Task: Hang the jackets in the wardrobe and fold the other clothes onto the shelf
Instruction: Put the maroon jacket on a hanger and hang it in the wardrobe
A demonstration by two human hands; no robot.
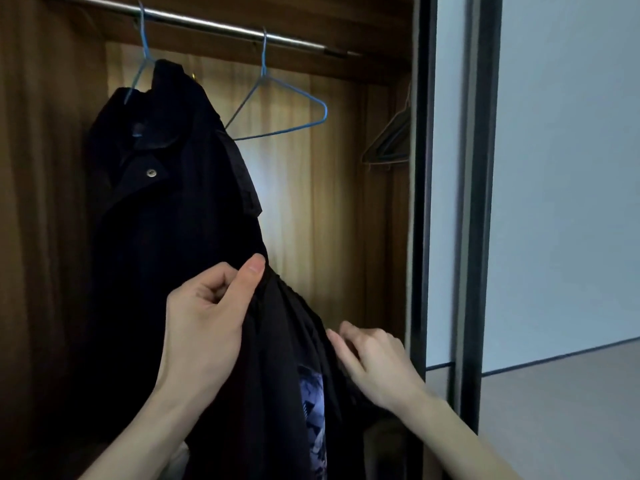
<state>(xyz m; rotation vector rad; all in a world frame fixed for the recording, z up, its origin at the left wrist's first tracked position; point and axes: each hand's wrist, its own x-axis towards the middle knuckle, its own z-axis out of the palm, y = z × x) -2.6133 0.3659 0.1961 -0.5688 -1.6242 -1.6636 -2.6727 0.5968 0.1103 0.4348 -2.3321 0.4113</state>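
A black jacket (166,202) hangs on a blue wire hanger (143,53) from the metal rail (221,27) at the left of the wardrobe. Its right sleeve (284,341) is pulled out toward me. My left hand (204,327) pinches the gathered sleeve cloth between thumb and curled fingers. My right hand (377,365) touches the sleeve's right side lower down, fingers bent against the cloth; whether it grips is unclear. A patch of blue-white printed fabric (313,410) shows under the sleeve.
An empty blue wire hanger (277,102) hangs on the rail to the right of the jacket. Dark hangers (389,143) hang at the far right inside. The dark frame of the sliding door (424,202) stands right of my hands, with a pale wall beyond.
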